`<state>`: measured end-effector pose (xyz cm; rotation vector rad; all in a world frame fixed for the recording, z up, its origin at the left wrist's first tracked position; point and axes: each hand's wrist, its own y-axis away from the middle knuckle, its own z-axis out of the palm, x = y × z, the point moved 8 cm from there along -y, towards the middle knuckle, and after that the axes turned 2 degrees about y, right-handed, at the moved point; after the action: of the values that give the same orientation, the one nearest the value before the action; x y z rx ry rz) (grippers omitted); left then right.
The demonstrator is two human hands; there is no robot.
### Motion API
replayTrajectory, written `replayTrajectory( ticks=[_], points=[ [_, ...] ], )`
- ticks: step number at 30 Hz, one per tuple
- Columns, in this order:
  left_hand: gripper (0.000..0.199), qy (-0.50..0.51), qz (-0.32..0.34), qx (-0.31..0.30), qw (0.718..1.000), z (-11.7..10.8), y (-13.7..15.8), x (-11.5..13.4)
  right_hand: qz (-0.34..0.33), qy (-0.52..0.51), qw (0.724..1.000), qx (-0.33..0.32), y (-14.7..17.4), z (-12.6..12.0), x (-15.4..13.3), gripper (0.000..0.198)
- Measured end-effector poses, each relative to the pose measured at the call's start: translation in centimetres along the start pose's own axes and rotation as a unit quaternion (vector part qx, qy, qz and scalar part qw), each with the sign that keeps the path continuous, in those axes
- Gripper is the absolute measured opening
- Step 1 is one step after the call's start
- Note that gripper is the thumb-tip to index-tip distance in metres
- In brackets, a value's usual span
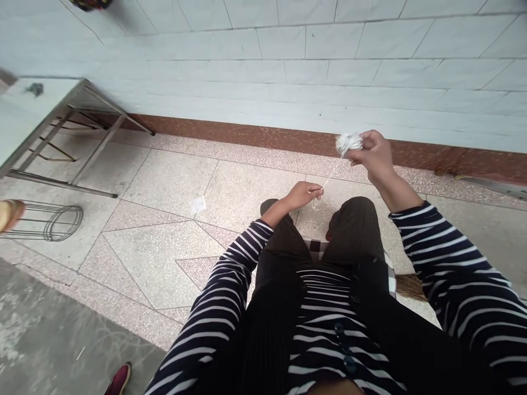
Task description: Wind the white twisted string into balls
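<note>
A bundle of white string (348,144) is gripped in my right hand (376,153), raised in front of the wall's brown base strip. From the bundle a thin strand (332,174) runs down and left to my left hand (303,195). The fingertips of my left hand are pinched together on that strand, above my left knee. A short loose end appears to hang just below the left fingers. Both hands are apart, with the strand stretched between them.
A metal-legged table (45,109) stands at the left by the white tiled wall (288,49). Under it lies a wire frame stand (61,222). A white scrap (198,205) rests on the terrazzo floor. A red shoe (119,378) shows at bottom left, and broom-like bristles (410,287) at right.
</note>
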<state>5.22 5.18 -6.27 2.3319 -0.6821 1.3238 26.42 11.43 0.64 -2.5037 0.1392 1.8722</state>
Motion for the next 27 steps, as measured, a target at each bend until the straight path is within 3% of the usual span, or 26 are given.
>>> replayTrajectory(
  ticks=[2,4,7,10,12,14,19,24,27],
  points=[
    [0.036,-0.043,0.023,0.016,0.999,-1.1,-0.3,1.1,0.024,0.105,0.994,-0.021,0.0,1.4,1.5,0.052],
    [0.034,-0.108,0.047,0.029,0.993,-2.1,-1.1,2.1,0.062,0.139,0.983,-0.105,1.3,3.7,3.2,0.048],
    [0.033,-0.18,0.088,0.012,0.98,-2.5,-2.2,2.8,0.123,0.095,0.958,-0.24,4.6,6.5,4.9,0.041],
    [0.029,-0.156,0.086,0.019,0.984,-2.4,-2.8,1.8,0.171,-0.021,0.932,-0.319,7.1,7.2,4.6,0.049],
    [0.028,-0.114,0.05,0.038,0.992,-2.2,-2.9,0.4,0.18,-0.118,0.925,-0.314,7.0,6.3,3.6,0.053],
    [0.029,-0.063,0.015,0.048,0.997,-1.8,-2.6,-1.2,0.17,-0.183,0.932,-0.263,5.8,4.5,2.4,0.056],
    [0.028,0.094,-0.001,0.082,0.992,-1.6,-2.4,-2.6,0.136,-0.168,0.966,-0.141,3.0,0.8,-0.8,0.046],
    [0.03,0.209,0.015,0.087,0.974,-2.0,-2.7,-2.3,0.079,-0.212,0.966,-0.126,3.2,0.7,-5.3,0.036],
    [0.032,0.169,-0.005,0.082,0.982,-2.1,-2.3,-2.8,0.055,-0.252,0.959,-0.119,3.6,0.6,-7.3,0.038]
  ],
)
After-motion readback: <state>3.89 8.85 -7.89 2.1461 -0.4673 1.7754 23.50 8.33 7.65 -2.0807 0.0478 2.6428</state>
